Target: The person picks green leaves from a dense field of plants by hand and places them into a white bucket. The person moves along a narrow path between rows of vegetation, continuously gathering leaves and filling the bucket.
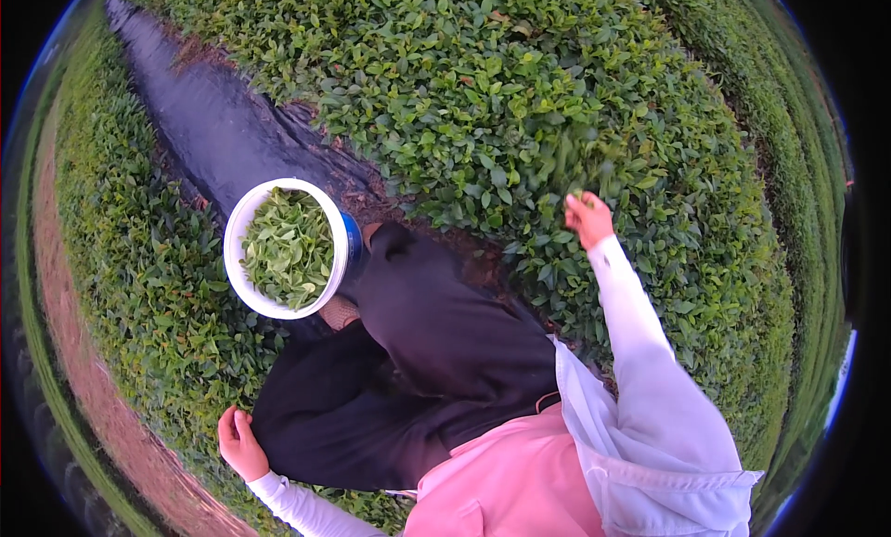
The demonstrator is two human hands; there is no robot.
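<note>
My right hand (589, 220) reaches over a tea bush (459, 112), thumb and fingers pinched on a small green leaf shoot (578, 194). Just beyond the fingertips the leaves are blurred by motion. Beside my knee, over the bush on the left, hangs my left hand (242, 443), its fingers loosely curled. Nothing shows in it, but the inside of the palm is hidden. In front of my legs stands a white plastic bucket (237, 276) with a blue patch on its side. Picked green leaves (289, 248) fill much of it.
Black ground sheeting (202, 112) runs along the path between the bush rows. Another leafy row (174, 328) borders the path on the left, with bare brown soil (90, 370) beyond it. My bent legs in dark trousers (431, 307) take up the path near the bucket.
</note>
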